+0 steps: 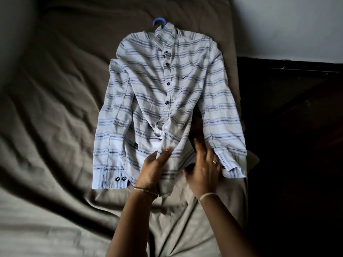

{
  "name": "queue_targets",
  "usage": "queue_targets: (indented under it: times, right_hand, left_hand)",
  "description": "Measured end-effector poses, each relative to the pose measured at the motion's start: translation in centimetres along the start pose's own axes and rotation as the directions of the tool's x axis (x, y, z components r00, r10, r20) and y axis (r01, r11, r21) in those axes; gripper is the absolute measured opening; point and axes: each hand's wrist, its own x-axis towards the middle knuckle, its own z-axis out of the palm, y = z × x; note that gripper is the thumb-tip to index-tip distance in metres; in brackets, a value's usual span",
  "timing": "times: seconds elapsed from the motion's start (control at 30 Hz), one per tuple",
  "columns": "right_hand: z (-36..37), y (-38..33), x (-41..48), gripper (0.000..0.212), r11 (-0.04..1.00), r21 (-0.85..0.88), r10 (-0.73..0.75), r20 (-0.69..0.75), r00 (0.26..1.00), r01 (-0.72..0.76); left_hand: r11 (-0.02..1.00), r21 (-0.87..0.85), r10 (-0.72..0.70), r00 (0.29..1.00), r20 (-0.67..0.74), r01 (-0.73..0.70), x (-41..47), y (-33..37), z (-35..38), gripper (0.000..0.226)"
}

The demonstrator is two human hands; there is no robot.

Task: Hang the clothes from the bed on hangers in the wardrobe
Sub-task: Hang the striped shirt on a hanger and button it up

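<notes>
A white long-sleeved shirt with blue and grey stripes (148, 86) lies front up on the bed, buttoned down to the waist with dark buttons. The blue hook of a hanger (158, 21) sticks out beside its collar; the rest of the hanger is hidden inside the shirt. My left hand (153, 169) grips the bunched front placket near the hem, thumb on top. My right hand (203, 167) lies with fingers straight at the shirt's right lower edge, next to the right cuff, fingertips slipped under the fabric.
The bed is covered by a rumpled grey-brown sheet (55, 112) with deep folds to the left. At the right the bed edge drops into a dark gap (287, 127). A pale wall (289, 25) stands at the upper right.
</notes>
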Motion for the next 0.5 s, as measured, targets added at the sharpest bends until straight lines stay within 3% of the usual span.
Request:
queue_targets:
  times: [0.07,0.17,0.27,0.4,0.5]
  right_hand:
    - [0.4,-0.8,1.0,0.089,0.992,-0.125,-0.02,0.055,0.998,0.026]
    - [1.0,-0.8,1.9,0.042,0.97,-0.226,-0.077,0.061,0.995,0.089]
    - [0.7,0.0,2.0,0.021,0.98,-0.14,-0.139,0.019,0.99,0.141]
    - [-0.1,0.8,0.6,0.036,0.982,0.188,0.025,-0.208,0.978,0.014]
    - [-0.5,1.3,-1.4,0.038,0.948,0.316,0.15,-0.3,0.942,-0.05]
  left_hand:
    - [0.999,-0.026,0.033,0.999,0.016,-0.033,0.0,0.2,0.1,0.027]
    - [0.993,-0.046,0.114,0.993,0.008,-0.113,-0.1,0.8,0.5,0.022]
    - [0.989,-0.048,0.14,0.99,-0.028,-0.141,0.0,1.3,0.7,0.015]
    - [0.97,0.098,0.225,0.974,-0.013,-0.222,0.1,1.7,0.9,0.019]
    - [0.948,0.119,0.292,0.956,0.033,-0.294,-0.1,1.8,1.5,0.017]
